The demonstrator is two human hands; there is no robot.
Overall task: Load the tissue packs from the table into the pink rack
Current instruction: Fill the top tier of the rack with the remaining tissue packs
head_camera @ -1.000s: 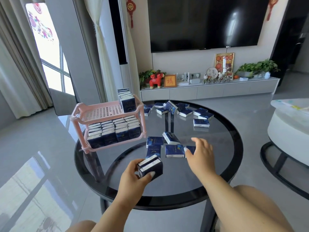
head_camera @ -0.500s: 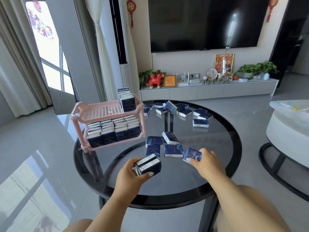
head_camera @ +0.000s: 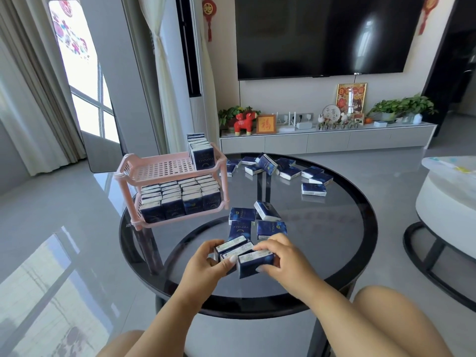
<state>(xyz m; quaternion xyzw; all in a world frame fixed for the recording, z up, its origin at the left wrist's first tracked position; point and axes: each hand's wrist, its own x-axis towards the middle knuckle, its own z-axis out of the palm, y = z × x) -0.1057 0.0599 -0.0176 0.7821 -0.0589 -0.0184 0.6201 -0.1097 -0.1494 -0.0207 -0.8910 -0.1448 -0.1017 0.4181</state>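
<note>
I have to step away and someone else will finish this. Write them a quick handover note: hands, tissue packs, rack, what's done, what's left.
Left hand grips two packs; right hand presses a third pack against them, above the glass table.
Pink rack: lower shelf looks full; upper shelf has one row at its right end.
Left: shelve these three, then the four loose packs close by and the far cluster.

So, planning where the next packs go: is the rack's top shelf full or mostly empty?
Mostly empty. The top shelf of the pink rack holds just one row of upright packs at its right end; bare grid elsewhere.
</note>
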